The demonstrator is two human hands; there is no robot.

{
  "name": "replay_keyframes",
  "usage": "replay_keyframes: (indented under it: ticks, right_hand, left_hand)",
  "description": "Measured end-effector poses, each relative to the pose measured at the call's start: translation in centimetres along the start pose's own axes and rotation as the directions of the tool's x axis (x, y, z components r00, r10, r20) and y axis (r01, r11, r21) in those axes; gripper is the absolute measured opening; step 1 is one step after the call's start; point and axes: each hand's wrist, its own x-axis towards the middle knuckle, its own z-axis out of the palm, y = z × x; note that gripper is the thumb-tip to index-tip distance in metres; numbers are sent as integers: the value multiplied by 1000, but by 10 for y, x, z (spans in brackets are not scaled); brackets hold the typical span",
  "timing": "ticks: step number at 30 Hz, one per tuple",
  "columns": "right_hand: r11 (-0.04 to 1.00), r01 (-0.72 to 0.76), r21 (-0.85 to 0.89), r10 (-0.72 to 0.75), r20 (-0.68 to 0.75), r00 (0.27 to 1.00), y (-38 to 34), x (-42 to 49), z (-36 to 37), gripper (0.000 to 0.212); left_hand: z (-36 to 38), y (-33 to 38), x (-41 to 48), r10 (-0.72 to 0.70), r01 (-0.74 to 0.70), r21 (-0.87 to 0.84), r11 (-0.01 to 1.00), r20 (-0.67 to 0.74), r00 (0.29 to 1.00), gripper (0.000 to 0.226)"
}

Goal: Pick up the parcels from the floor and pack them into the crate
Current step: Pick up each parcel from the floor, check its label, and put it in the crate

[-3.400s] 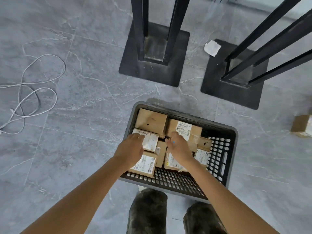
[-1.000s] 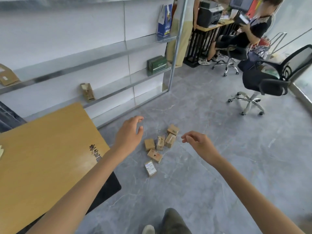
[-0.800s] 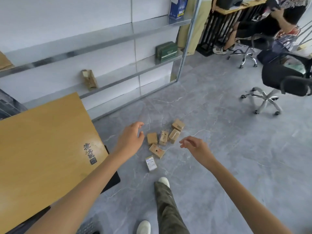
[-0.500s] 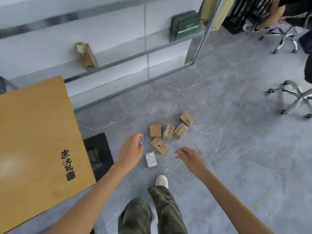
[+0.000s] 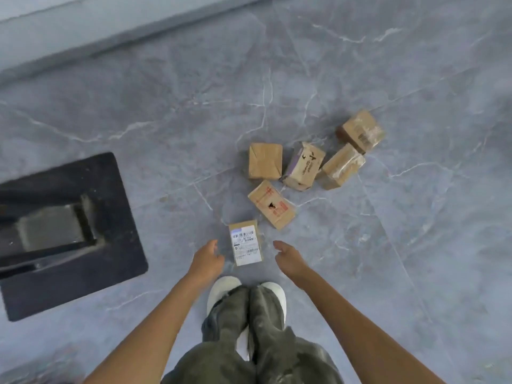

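Observation:
Several small brown cardboard parcels lie on the grey marble floor. Nearest my feet is a parcel with a white shipping label (image 5: 246, 243), lying flat. My left hand (image 5: 207, 257) hovers just to its left and my right hand (image 5: 289, 257) just to its right, both with fingers apart and holding nothing. Beyond it lies a parcel with red print (image 5: 272, 204). Further back sit a plain parcel (image 5: 265, 161), a parcel with purple print (image 5: 304, 166) and two taped parcels (image 5: 341, 166) (image 5: 360, 131). The crate is out of view.
A black square metal base plate with an upright post (image 5: 63, 231) stands on the floor at the left. The bottom edge of a white shelf unit (image 5: 83, 31) runs along the top left. My white shoes (image 5: 224, 289) stand just behind the labelled parcel.
I have stepped up to the parcels and my view has tilted down. Both hands have dropped lower, to either side of the labelled parcel. The table and chairs have left view.

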Motion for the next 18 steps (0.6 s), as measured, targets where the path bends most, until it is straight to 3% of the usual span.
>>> replay_keyframes:
  ticks: [7, 12, 16, 18]
  right_hand:
    - [987, 9, 163, -60, 313, 948, 22, 92, 42, 69]
    - [957, 41, 288, -137, 323, 936, -19, 24, 8, 72]
    - [906, 130, 403, -224, 195, 955, -66, -69, -38, 41]
    - [855, 223, 468, -307, 111, 945, -101, -128, -67, 36]
  left_hand:
    - [52, -17, 94, -42, 113, -179, 977, 356, 934, 64]
    - [16, 11, 51, -15, 101, -283, 954, 291, 957, 59]
    - [-40, 69, -48, 90, -21, -364, 931, 175, 980, 55]
    - [-74, 106, -109, 177, -115, -389, 914, 128, 976, 54]
